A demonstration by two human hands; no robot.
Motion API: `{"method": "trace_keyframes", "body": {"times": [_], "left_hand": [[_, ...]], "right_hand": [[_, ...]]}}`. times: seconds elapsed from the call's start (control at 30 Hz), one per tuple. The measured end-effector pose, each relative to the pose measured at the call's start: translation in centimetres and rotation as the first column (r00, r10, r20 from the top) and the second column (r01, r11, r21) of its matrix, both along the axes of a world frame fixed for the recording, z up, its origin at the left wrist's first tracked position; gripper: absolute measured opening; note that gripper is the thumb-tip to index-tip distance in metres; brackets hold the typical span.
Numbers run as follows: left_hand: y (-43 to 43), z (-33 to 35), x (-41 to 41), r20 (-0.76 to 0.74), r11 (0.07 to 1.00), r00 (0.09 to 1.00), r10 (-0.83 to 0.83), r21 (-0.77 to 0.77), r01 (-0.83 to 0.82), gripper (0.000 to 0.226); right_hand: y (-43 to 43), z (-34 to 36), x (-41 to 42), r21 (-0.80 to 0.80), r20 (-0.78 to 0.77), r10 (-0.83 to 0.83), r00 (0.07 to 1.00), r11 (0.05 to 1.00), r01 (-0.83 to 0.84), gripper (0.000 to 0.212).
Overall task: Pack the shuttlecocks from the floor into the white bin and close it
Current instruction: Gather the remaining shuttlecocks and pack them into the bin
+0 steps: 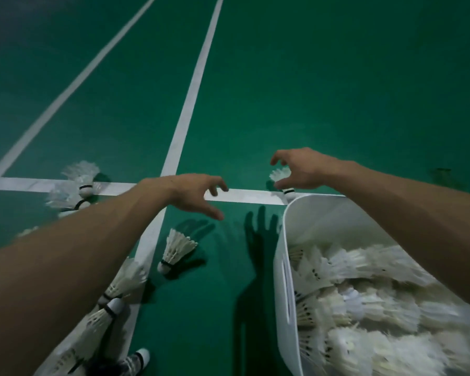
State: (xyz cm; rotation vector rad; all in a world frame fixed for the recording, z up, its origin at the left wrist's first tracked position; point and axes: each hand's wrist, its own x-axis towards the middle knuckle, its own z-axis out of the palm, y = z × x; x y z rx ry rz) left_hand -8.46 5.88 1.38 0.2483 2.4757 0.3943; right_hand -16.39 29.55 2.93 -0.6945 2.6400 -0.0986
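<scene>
The white bin point(282, 256) stands at the lower right, open and filled with several white feather shuttlecocks point(364, 294). My right hand point(301, 169) hovers just beyond the bin's far rim, fingers spread and curved over a shuttlecock point(280, 176) lying on the white line; it holds nothing. My left hand point(198, 192) hangs above the floor with loosely spread fingers and holds nothing. Below it lies one shuttlecock point(175, 251) on the green floor. More lie at the lower left point(122, 283) and far left point(79, 183).
The green court floor point(310, 90) is crossed by white lines point(193, 96). No lid is in view. Shadows of both hands fall on the floor between the bin and the loose shuttlecocks.
</scene>
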Motion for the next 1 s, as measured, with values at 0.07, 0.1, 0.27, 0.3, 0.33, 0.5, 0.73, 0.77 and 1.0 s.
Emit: {"method": "trace_keyframes", "body": {"times": [0.07, 0.1, 0.27, 0.3, 0.33, 0.5, 0.73, 0.77, 1.0], "left_hand": [[-1.2, -1.4, 0.3, 0.094, 1.0, 0.996, -0.013, 0.01, 0.012, 0.077], [-1.6, -2.0, 0.5, 0.124, 1.0, 0.992, -0.011, 0.016, 0.009, 0.078], [-3.5, -3.8, 1.0, 0.26, 0.998, 0.964, -0.045, -0.023, 0.053, 0.078], [-3.8, -4.1, 1.1, 0.273, 0.998, 0.961, -0.046, -0.031, 0.057, 0.076], [-4.0, -4.3, 1.2, 0.275, 0.998, 0.96, -0.045, -0.029, 0.055, 0.075], [-4.7, -4.7, 1.2, 0.273, 0.999, 0.961, -0.031, 0.047, 0.019, 0.064], [-5.0, -4.1, 1.7, 0.069, 0.999, 0.998, -0.006, 0.052, 0.003, 0.06], [-5.0, -3.9, 1.9, 0.044, 0.998, 0.999, -0.004, 0.06, 0.001, 0.06], [-6.1, -2.2, 3.5, -0.072, 0.997, 0.996, -0.061, -0.052, 0.057, 0.028]], "right_hand": [[-0.6, -1.3, -1.2, 0.037, 0.025, 0.024, 0.999, 0.999, -0.025, 0.063], [-0.9, -1.8, -1.6, 0.046, 0.028, 0.034, 0.999, 0.998, -0.035, 0.065], [-1.7, -3.9, -4.2, 0.1, 0.078, 0.032, 0.996, 0.994, -0.04, 0.077], [-1.7, -4.1, -4.6, 0.119, 0.099, 0.024, 0.995, 0.992, -0.036, 0.08], [-1.7, -4.2, -5.0, 0.14, 0.117, 0.011, 0.993, 0.99, -0.027, 0.082], [-1.4, -4.8, -5.5, 0.222, 0.138, 0.0, 0.99, 0.974, -0.031, 0.079], [-1.5, -4.2, -4.6, 0.145, 0.052, 0.038, 0.998, 0.988, -0.045, 0.06], [-1.5, -3.9, -4.3, 0.106, 0.055, 0.03, 0.998, 0.994, -0.036, 0.056], [-2.9, -0.1, -1.4, -0.007, 0.054, 0.088, 0.995, 0.996, -0.088, 0.037]]}}
